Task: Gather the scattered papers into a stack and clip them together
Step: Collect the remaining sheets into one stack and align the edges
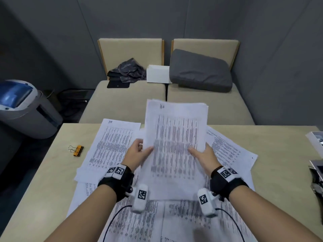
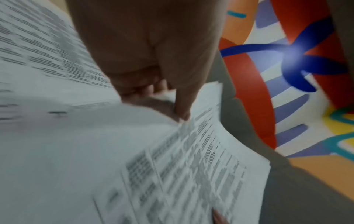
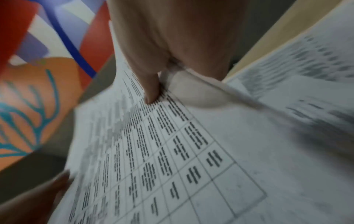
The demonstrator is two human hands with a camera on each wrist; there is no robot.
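I am midway through the gathering: part of the pile is up in my hands, the rest not yet collected. My left hand pinches the left edge of the held sheaf, thumb on the printed face and fingers curled behind; my right hand clamps the right edge the same way. In the right wrist view my thumb lies flat on the top sheet's ruled table, the paper bowing slightly where I squeeze it.

The sheaf is thin office paper, white, covered in grey tabular print, limp enough to sag between my hands. Its far edges are not flush (I can see several corners stepped at the top), so I judge the next move is to loosen the grip a little, let the sheets drop on edge, and knock them square before adding more.

Below my wrists and out to either side, loose sheets lie overlapped at odd angles on the pale, smooth table; those must be slid together and joined to what I hold.

Well out to the left of my left hand, on bare tabletop, lies the binder clip: an orange body with wire handles, lying on its side. It wants one free hand and a firm squeeze, so the stack must first be squared.

Beyond the far table edge is a beige bench, soft-looking, carrying a grey cushion.
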